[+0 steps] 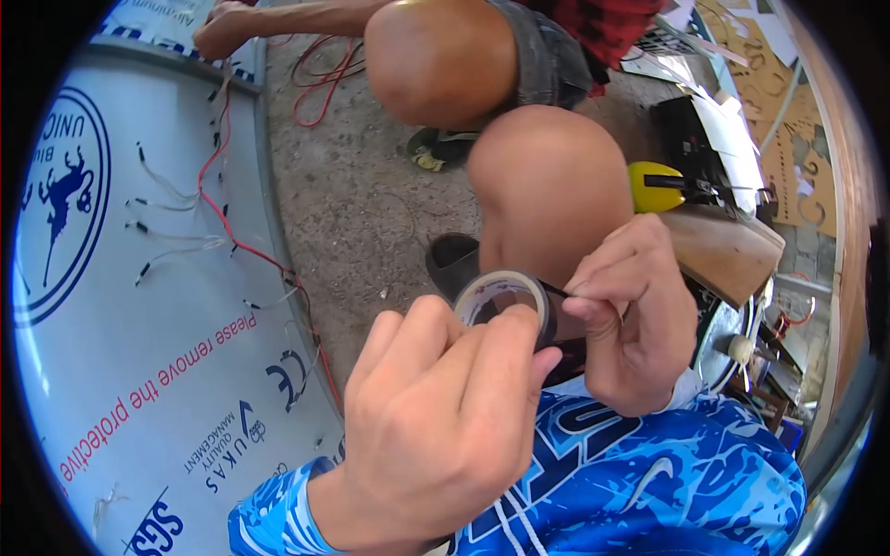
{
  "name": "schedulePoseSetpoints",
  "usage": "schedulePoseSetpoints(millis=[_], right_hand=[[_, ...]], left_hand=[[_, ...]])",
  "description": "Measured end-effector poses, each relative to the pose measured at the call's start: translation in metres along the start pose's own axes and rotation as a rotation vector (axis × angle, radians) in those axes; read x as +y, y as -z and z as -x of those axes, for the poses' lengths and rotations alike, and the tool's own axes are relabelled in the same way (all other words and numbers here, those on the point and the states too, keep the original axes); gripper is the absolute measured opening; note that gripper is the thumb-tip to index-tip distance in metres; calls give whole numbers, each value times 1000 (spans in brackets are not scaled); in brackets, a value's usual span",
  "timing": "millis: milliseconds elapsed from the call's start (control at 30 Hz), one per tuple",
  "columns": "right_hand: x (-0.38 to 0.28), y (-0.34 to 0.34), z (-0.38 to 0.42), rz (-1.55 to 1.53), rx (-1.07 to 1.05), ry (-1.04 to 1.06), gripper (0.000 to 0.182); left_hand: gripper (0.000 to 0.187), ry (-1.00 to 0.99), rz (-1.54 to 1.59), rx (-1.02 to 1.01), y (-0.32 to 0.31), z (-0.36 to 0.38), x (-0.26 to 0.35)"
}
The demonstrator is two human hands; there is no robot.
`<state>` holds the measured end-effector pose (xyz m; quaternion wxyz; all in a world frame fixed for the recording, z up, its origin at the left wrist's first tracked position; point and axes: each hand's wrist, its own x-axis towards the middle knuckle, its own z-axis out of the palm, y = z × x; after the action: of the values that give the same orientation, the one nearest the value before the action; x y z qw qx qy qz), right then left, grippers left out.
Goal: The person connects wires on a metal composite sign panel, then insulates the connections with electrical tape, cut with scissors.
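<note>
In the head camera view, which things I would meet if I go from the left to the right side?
Printed horse emblem → red wire on the panel → roll of tape → right hand, pinching the tape's end → wooden beam near the right edge.

Lt. grey-blue panel (185,310) w/ printed logos & txt has a long red wire (222,221) & several thin leads (170,206) w/ blk tips on it, & the rough grey floor (348,195) alongside has looped red cord (320,121), a dk. shoe (449,260) & a blk/yellow shoe (428,156).
</note>
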<state>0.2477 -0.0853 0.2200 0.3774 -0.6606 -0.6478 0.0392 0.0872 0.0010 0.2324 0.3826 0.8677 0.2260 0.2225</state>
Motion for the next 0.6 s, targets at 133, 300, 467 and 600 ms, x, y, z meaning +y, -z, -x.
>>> schedulePoseSetpoints(millis=[133,300,467,600], right_hand=[[-12,8,9,33,16,-130,13],[-25,10,12,24,14,-196,12],[-20,8,1,-25,33,-298,9],[-8,10,-9,-88,-39,-281,8]], left_hand=[[19,25,-82,-36,2,-4,5],[15,119,-215,-29,5,-1,-3],[16,146,-333,5,10,2,-15],[23,-72,-64,96,15,2,-24]])
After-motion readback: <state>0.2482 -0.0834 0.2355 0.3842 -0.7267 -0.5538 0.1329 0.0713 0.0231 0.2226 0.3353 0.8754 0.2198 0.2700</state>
